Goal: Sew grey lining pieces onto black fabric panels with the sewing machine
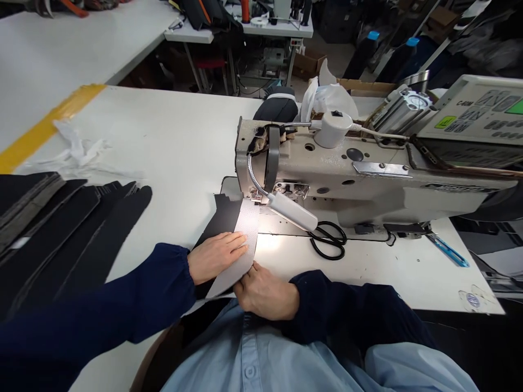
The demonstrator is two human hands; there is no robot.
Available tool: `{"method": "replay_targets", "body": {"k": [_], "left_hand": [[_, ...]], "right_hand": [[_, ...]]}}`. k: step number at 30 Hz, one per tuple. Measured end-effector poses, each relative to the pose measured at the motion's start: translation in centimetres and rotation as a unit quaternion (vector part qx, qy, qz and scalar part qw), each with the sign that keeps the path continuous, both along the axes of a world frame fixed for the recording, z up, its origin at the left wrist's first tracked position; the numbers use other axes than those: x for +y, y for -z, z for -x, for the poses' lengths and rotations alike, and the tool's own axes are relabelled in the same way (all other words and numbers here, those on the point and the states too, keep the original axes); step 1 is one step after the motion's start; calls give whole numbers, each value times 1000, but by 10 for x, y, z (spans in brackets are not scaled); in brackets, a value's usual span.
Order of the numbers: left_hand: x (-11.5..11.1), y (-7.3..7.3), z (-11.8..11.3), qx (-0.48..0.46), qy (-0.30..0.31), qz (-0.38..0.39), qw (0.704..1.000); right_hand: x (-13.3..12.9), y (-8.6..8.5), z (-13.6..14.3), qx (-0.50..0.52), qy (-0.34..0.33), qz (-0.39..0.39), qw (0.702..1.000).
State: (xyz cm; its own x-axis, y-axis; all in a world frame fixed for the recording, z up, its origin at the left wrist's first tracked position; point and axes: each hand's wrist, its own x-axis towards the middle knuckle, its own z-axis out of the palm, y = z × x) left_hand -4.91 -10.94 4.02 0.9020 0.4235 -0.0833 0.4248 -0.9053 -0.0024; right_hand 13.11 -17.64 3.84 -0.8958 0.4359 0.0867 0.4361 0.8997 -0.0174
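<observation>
A light grey fabric piece [238, 267] lies over a black fabric piece [216, 222], its far end beneath the needle area of a sewing machine [327, 174]. My left hand [218, 256] rests flat on the grey piece, fingers stretched out. At the near right edge, my right hand [265, 291] is closed, pinching the edge of the fabric; its fingertips are partly hidden. A white lamp [293, 211] on a bendable metal neck lights the spot beside the needle. Right of the fabric lie black-handled scissors [328, 240], apart from both hands.
Stacked black fabric pieces [93, 234] cover the table's left side, with white scraps [79, 147] behind them. A blue cutter [449, 251] lies near the right edge. The control panel [478, 111] stands above the machine. Yellow tape [53, 125] marks the table joint.
</observation>
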Motion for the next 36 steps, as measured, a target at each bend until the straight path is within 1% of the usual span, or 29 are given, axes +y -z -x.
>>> {"method": "replay_targets", "body": {"k": [4, 8, 12, 14, 17, 19, 22, 24, 27, 29, 32, 36], "left_hand": [[14, 0, -7, 13, -16, -3, 1000], [30, 8, -12, 11, -37, 3, 999], [44, 14, -16, 6, -49, -2, 999], [49, 13, -19, 8, -55, -14, 998], [58, 7, -25, 10, -53, -28, 998], [65, 3, -29, 12, -58, -29, 998], [74, -1, -32, 15, -81, -26, 996], [75, -3, -30, 10, -79, -22, 997], [65, -7, -24, 4, -31, 11, 999], [56, -8, -19, 12, -7, 40, 999], [48, -7, -17, 25, -11, 50, 998], [52, -4, -22, 34, -23, 22, 999]], "right_hand": [[10, 3, -1, -15, 20, 4, 1000], [21, 12, -2, -4, 36, 8, 999], [31, 23, -3, 6, 68, -8, 998], [36, 29, -4, 5, 80, -22, 996], [46, 34, -7, 13, 90, -31, 995], [54, 36, -10, 27, 96, -22, 995], [64, 33, -14, 45, 109, -7, 993], [65, 29, -14, 37, 116, 13, 993], [58, 24, -11, 15, 105, 56, 993], [50, 23, -7, 14, 93, 62, 994], [41, 24, -2, 19, 93, 28, 995], [42, 31, -1, 32, 94, -29, 995]]}}
